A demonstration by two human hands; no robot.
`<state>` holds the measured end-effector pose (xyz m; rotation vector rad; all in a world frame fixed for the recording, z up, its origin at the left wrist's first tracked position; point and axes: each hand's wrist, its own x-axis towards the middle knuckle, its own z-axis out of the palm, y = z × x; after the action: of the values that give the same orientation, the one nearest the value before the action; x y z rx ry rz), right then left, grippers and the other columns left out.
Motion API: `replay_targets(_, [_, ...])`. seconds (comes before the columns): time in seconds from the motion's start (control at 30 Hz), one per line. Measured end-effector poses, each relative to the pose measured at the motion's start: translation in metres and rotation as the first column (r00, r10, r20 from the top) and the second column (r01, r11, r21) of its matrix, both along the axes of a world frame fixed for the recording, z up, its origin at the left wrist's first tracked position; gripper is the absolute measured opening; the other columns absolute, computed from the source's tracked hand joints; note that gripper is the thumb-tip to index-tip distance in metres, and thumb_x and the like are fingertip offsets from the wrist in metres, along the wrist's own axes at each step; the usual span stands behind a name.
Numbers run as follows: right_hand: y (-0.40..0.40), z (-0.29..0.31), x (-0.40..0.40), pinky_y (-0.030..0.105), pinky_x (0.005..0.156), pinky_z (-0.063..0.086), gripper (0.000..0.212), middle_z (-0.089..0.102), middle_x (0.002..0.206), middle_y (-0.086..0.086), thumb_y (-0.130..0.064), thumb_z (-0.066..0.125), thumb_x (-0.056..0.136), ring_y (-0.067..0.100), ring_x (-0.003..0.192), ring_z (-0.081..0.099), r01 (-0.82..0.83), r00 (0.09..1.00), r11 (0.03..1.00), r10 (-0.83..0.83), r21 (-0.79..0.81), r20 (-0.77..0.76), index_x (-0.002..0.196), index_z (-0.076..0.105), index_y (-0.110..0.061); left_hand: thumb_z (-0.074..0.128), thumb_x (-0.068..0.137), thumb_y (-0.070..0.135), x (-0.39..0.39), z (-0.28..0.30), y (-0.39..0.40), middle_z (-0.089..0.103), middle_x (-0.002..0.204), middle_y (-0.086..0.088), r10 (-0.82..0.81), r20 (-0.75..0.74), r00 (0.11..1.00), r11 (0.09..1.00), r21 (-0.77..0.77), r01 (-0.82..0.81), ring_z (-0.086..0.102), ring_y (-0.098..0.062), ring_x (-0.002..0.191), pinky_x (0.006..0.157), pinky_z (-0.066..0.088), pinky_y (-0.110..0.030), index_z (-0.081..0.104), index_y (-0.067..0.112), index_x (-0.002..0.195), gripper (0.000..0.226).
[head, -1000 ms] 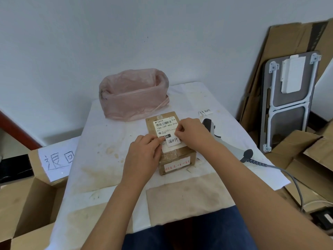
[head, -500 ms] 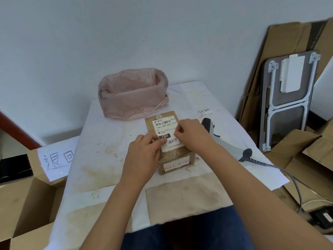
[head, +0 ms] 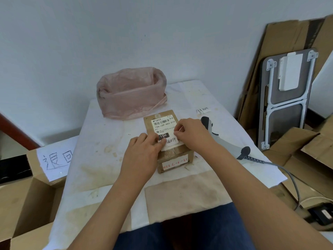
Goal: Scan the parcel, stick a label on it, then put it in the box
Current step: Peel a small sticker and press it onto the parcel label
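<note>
A small brown cardboard parcel (head: pixel 175 154) with a printed shipping sheet lies in the middle of the white table (head: pixel 100 141). A small white handwritten label (head: pixel 172 141) sits on the parcel's top. My left hand (head: pixel 142 156) presses the label's left edge with its fingertips. My right hand (head: pixel 191 132) pinches the label's right upper corner against the parcel. A grey barcode scanner (head: pixel 221 141) lies on the table just right of my right hand. An open cardboard box (head: pixel 27 192) with a handwritten paper sign stands on the floor at the left.
A pink plastic bag (head: pixel 129 94) stands at the back of the table. A strip of spare labels (head: pixel 204 110) lies at the back right. The scanner's cable (head: pixel 288 175) runs off the right edge. Flattened cartons and a folded table lean on the wall at right.
The label has moved slightly up the parcel's top and lies flatter. Both hands stay on it, the fingers shifting a little.
</note>
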<state>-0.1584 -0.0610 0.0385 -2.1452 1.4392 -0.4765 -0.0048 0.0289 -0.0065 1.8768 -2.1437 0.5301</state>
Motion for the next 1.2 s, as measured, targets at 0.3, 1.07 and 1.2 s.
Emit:
replay_targets(0.3, [0.006,-0.006,-0.008,0.035,0.082,0.053,0.020,0.072,0.098,0.003,-0.016,0.053,0.091,0.018,0.096,0.063,0.038,0.997,0.999,-0.039,0.014,0.065,0.101,0.070,-0.014,0.078,0.072,0.009,-0.004,0.000,0.002,0.068,0.108,-0.003,0.012,0.019,1.000,1.000,0.013,-0.012,0.060,-0.027,0.086,0.071,0.050,-0.039,0.073,0.018,0.117,0.047])
replay_targets(1.07, [0.019,-0.039,0.000,0.034,0.093,0.044,0.057,0.037,0.128,0.002,-0.034,0.073,0.075,0.021,0.120,0.040,0.171,0.966,0.985,-0.163,-0.022,0.199,0.124,0.047,-0.019,0.081,0.064,0.005,-0.010,0.002,0.009,0.066,0.108,-0.007,0.057,-0.030,0.998,0.997,0.061,-0.055,0.058,-0.029,0.084,0.059,0.050,-0.038,0.071,0.014,0.118,0.055])
replay_targets(1.2, [0.016,-0.039,-0.001,0.036,0.091,0.047,0.057,0.038,0.129,0.002,-0.033,0.074,0.075,0.020,0.120,0.042,0.176,0.957,0.984,-0.178,0.032,0.230,0.124,0.047,-0.020,0.082,0.062,0.003,-0.011,0.000,0.009,0.067,0.107,-0.007,0.065,-0.051,0.997,0.996,0.060,-0.062,0.058,-0.029,0.083,0.058,0.050,-0.037,0.071,0.013,0.117,0.056])
